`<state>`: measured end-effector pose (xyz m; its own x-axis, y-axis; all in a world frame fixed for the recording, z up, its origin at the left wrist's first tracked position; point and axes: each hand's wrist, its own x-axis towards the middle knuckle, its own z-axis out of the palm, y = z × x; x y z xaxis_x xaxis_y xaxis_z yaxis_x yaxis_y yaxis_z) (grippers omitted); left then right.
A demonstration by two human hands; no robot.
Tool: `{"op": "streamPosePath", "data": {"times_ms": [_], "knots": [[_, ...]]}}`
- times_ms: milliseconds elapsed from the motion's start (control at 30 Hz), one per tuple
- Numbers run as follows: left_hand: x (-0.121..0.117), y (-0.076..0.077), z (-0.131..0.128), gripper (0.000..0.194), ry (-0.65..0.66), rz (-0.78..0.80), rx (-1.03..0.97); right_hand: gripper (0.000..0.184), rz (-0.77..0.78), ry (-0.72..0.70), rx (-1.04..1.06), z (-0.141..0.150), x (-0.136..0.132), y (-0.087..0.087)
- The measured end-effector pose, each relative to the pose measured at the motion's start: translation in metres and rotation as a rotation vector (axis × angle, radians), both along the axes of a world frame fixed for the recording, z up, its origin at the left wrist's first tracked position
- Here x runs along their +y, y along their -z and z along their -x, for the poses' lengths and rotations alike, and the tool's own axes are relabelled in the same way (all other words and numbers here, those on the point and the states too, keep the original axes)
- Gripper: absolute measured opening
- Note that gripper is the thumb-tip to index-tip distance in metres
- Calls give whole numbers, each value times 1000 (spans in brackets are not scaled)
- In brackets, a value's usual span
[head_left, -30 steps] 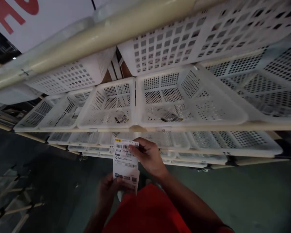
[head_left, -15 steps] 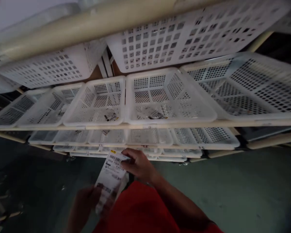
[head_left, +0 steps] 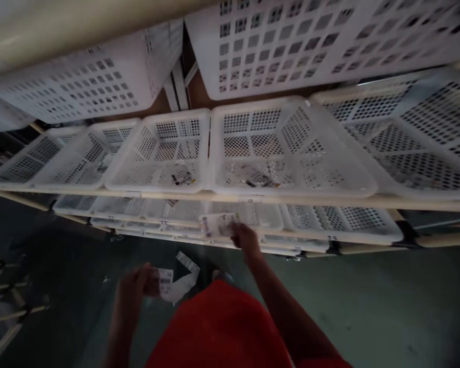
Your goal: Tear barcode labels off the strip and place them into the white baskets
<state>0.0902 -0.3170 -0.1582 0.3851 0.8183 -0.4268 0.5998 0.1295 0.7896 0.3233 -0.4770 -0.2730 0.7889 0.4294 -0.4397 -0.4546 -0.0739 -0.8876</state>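
My right hand (head_left: 247, 241) is stretched forward, its fingers closed on a small printed label (head_left: 215, 224), slightly blurred. The label is in front of the second-tier baskets, just below the upper shelf's edge. Lower and to the left, my left hand (head_left: 138, 282) pinches a strip of printed labels (head_left: 182, 286). The strip curls back upward at its free end, and a barcode-like print shows near the fingers. Printed pieces (head_left: 261, 177) lie in a white perforated basket (head_left: 291, 189) above my right hand. Another printed piece (head_left: 182, 176) lies in the neighbouring basket (head_left: 117, 174).
Cream-coloured tube rails (head_left: 168, 194) run along the front of tiered shelves of white baskets. Larger white baskets (head_left: 276, 61) hang over the upper row. Green floor (head_left: 368, 296) lies below, and a tube frame (head_left: 7, 312) stands at the lower left.
My hands have come apart. The right has moved up and forward with one label; the left keeps the strip, which now hangs in a curl. The view has shifted slightly.
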Motion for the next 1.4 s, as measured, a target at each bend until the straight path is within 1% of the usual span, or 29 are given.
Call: {"op": "streamPosePath", "data": {"times_ms": [67, 100, 167, 233, 333, 367, 400, 433, 467, 500, 533, 600, 633, 700, 767, 900, 1133, 1200, 1300, 1367, 1400], "knots": [[6, -1, 1, 41, -72, 6, -60, 35, 41, 63, 63, -24, -9, 13], [8, -1, 1, 42, -91, 29, -88, 33, 50, 70, 94, -30, -11, 16], [7, 0, -3, 44, -84, 89, -144, 27, 40, 28, 143, -26, -11, 13], [2, 2, -12, 46, -45, 114, -188, 28, -16, -87, 154, -3, -6, -4], [-9, 4, -33, 45, 23, 66, -203, 37, -147, -320, 75, 44, 9, -47], [-13, 4, -39, 44, 52, 45, -201, 35, -175, -397, -21, 57, 14, -62], [-16, 4, -45, 44, 80, 36, -203, 27, -168, -456, -186, 66, 19, -74], [-20, 3, -49, 43, 114, 44, -213, 19, -156, -481, -312, 71, 23, -84], [-23, 3, -52, 44, 145, 71, -234, 13, -138, -476, -416, 72, 26, -90], [-25, 3, -52, 47, 179, 106, -255, 14, -123, -442, -477, 68, 28, -94], [-27, 4, -51, 50, 215, 143, -278, 16, -118, -386, -487, 62, 28, -95], [-30, 6, -45, 53, 296, 218, -305, 17, -122, -271, -467, 44, 26, -91], [-32, 7, -42, 52, 342, 267, -306, 19, -120, -225, -457, 35, 24, -87], [-36, 11, -35, 41, 406, 371, -299, 22, -119, -171, -430, 22, 19, -80], [-41, 14, -30, 35, 414, 437, -302, 23, -122, -158, -405, 16, 16, -76], [-45, 19, -28, 37, 347, 372, -281, 24, -135, -148, -375, 18, 15, -72], [-43, 26, -27, 45, 308, 311, -165, 23, -187, -136, -321, 16, 9, -68], [-44, 27, -28, 46, 323, 309, -127, 23, -208, -118, -297, 16, 6, -69], [-49, 25, -33, 48, 355, 284, -53, 23, -230, -61, -245, 21, 6, -71], [-52, 21, -38, 47, 321, 258, -31, 25, -229, 7, -204, 24, 8, -67], [-52, 19, -39, 46, 289, 228, -22, 27, -222, 55, -181, 24, 8, -62]]}}
